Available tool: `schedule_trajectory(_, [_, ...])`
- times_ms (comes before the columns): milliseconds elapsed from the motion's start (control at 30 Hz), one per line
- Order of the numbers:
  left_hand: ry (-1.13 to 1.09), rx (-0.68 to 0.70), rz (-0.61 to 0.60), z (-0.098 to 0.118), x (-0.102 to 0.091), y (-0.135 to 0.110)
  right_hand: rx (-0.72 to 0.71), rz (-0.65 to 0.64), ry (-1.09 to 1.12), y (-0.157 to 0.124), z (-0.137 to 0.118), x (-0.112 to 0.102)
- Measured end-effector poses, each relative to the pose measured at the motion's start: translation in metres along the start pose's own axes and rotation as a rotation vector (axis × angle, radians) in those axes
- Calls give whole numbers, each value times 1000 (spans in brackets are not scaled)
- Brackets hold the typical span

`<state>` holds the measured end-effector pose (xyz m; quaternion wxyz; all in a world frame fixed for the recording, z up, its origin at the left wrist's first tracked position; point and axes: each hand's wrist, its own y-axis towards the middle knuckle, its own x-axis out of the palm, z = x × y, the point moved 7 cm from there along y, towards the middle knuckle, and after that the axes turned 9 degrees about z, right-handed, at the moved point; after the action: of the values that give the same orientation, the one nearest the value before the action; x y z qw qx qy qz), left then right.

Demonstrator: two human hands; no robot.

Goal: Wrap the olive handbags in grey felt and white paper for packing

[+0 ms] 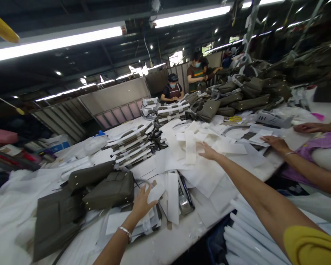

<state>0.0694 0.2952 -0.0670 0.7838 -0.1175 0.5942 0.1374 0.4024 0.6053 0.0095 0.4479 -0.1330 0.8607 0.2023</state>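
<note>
My left hand, with a band on its wrist, is open, its fingers spread. It is over a flat bundle wrapped in white sheets and clear plastic, beside dark olive bags. Farther forward, my right hand reaches to a loose heap of white paper strips. Its fingers look apart at the edge of the heap, and no strip is plainly gripped. Between my hands lie a long white strip and a phone-like dark device with a metallic part.
A co-worker's hands are over papers at the right. Stacked wrapped bags stand mid-table, with a heap of olive bags behind. Two people are farther back. White rolls lie below the table's near edge.
</note>
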Motion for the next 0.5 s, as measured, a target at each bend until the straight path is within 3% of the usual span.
schedule_trajectory(133, [62, -93, -68, -12, 12, -8, 18, 7, -15, -1, -7, 20])
schedule_trajectory(267, [41, -155, -124, -9, 10, -10, -60, -73, 8, -59, -30, 43])
schedule_trajectory(367, [2, -171, -109, 2, -9, -7, -128, -110, 74, -120, -47, 40])
schedule_trajectory(500, [-103, -209, -32, 27, -66, -1, -110, -188, 282, -207, -68, 32])
